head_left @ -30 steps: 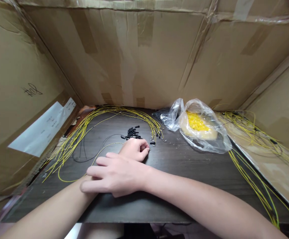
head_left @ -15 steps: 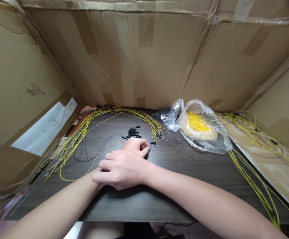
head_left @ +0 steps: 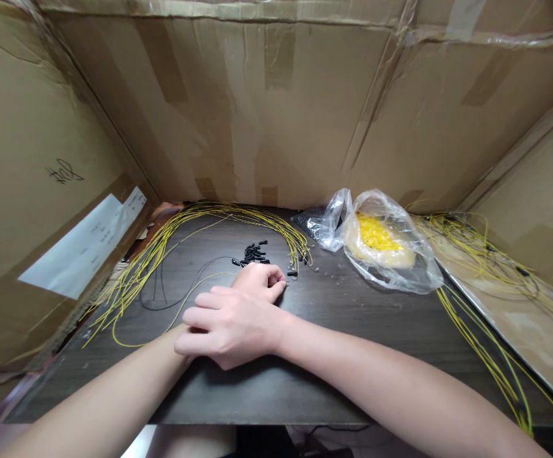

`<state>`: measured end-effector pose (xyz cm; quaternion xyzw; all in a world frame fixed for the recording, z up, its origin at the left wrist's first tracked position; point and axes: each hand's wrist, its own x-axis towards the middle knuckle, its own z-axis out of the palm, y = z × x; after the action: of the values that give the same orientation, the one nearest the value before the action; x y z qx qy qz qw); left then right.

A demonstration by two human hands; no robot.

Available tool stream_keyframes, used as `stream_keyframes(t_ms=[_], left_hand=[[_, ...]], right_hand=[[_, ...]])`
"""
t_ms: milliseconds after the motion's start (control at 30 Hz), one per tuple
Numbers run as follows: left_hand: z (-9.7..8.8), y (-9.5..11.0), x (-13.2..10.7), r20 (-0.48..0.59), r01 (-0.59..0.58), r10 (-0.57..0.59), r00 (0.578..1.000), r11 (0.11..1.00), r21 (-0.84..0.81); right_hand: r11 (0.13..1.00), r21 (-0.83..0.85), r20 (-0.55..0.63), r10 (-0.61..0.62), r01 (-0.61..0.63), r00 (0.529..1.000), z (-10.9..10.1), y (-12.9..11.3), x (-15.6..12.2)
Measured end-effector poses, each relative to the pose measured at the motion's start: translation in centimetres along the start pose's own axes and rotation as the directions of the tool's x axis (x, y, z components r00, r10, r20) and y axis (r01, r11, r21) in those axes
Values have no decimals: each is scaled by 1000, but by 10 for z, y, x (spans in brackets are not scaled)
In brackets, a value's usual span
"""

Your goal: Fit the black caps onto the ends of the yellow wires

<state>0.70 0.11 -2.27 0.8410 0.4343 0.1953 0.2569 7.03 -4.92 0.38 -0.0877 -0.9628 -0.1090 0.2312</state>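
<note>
My left hand (head_left: 260,283) lies curled on the dark tabletop, its fingertips pinched together just below a small heap of black plastic connector housings (head_left: 253,254). A thin yellow wire (head_left: 200,296) runs in under this hand, and a fine tip shows beyond the fingers. My right hand (head_left: 229,327) crosses over my left wrist, fingers spread and holding nothing visible. A loose bundle of yellow wires (head_left: 152,267) arcs around both hands at the back and left.
A clear plastic bag of yellow pieces (head_left: 384,245) and a smaller clear bag (head_left: 328,222) sit at the back right. More yellow wires (head_left: 491,273) lie on cardboard (head_left: 519,324) at the right. Cardboard walls (head_left: 257,114) enclose the dark table (head_left: 334,381).
My right hand has slid up and to the right across my left wrist since the oldest frame. My left hand has barely moved.
</note>
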Motion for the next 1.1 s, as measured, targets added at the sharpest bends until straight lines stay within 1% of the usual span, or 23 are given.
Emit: stream_keyframes(t_ms=[100,167,333,367,433,533,567,700,767,900,967,1067,1100], left_hand=[[-1,1,-3,3,-42,42,999,999,9],[-1,2,-4,3,-45,45,999,999,29],[-1,3,-3,17,-21,20,1000,999,35],[-1,3,-3,19,-23,22,1000,999,30],[-2,3,-3,22,-36,36,999,999,22],[-2,3,-4,9,-57,57,998,998,23],[-2,2,-4,5,-56,56,998,998,27],[-1,3,-4,5,-42,41,999,999,30],[-1,4,-4,7,-33,33,999,999,31],[-1,4,-5,-6,-53,54,999,998,46],[0,3,-4,-17,-43,44,999,998,53],[2,2,-2,-30,11,-9,1000,998,63],[2,1,-2,-32,14,-12,999,998,62]], right_hand=[[996,4,-11,-93,94,996,-3,-4,2],[993,7,-11,-114,115,993,-2,-5,2],[999,29,-21,-29,29,999,3,-3,0],[999,26,-30,-28,29,999,4,-3,-1],[997,12,-40,-79,79,996,3,-3,-1],[987,-6,-21,-160,160,987,1,-4,1],[989,-1,-12,-150,150,989,2,-4,2],[1000,17,-26,-21,22,999,5,-4,0],[1000,11,-46,-20,20,999,6,-4,-2],[993,-31,-11,-113,112,994,5,-3,-3],[996,-36,-4,-81,80,997,6,-3,-3],[1000,-10,-17,13,-13,1000,11,-1,-3],[1000,-5,-17,20,-20,1000,11,-1,-3]])
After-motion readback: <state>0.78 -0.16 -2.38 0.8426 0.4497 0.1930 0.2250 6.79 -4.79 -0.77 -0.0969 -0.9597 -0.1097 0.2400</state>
